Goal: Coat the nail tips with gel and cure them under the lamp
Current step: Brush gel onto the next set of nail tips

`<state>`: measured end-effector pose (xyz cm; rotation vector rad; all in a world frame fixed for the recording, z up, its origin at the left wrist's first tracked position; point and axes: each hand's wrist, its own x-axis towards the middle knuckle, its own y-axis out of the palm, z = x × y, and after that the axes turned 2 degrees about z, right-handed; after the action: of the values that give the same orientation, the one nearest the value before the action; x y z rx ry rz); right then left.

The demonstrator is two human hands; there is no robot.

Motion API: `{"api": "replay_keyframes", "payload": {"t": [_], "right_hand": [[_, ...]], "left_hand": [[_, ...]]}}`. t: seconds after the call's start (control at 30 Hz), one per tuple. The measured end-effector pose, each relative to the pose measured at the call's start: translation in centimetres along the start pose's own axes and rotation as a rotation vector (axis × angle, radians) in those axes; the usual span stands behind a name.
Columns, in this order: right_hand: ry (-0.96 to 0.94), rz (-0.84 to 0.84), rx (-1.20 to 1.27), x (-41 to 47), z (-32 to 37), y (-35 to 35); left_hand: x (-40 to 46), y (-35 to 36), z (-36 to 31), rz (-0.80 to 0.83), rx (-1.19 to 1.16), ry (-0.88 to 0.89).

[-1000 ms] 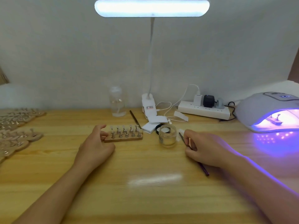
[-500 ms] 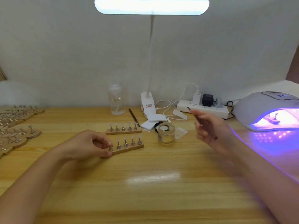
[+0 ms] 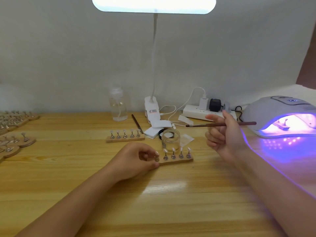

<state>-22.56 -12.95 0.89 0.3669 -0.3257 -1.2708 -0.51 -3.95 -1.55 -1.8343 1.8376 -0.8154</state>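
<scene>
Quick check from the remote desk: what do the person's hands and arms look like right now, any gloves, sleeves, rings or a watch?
Both are bare. The left hand and right hand wear no gloves, and I see no rings. Both forearms are uncovered as far as the frame's bottom edge: no sleeves, no watch or bracelet in view. Violet light tints the edge of the right forearm.

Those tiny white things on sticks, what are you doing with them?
A person is painting fake nail tips. The left hand steadies a small wooden strip holding five white nail tips on the wooden table. The right hand holds a thin brown brush in the air above a clear glass jar. The white curing lamp glowing purple has another strip inside.
</scene>
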Motion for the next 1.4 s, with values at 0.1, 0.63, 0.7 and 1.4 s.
{"api": "replay_keyframes", "payload": {"t": [0.1,0.63,0.7,1.4], "right_hand": [[-0.006,0.022,-0.119,-0.1,0.1,0.7],[-0.388,0.08,-1.065,3.0,0.0,5.0],[-0.409,0.079,-1.143,3.4,-0.4,5.3],[-0.369,-0.081,-0.963,3.8,0.4,3.5]], "left_hand": [[0.4,0.2,0.1,-0.036,0.02,-0.013],[0.8,1.4,0.6,-0.192,-0.162,0.044],[0.9,1.4,0.7,-0.189,-0.176,0.053],[0.6,1.3,0.3,-0.194,-0.174,0.054]]}}
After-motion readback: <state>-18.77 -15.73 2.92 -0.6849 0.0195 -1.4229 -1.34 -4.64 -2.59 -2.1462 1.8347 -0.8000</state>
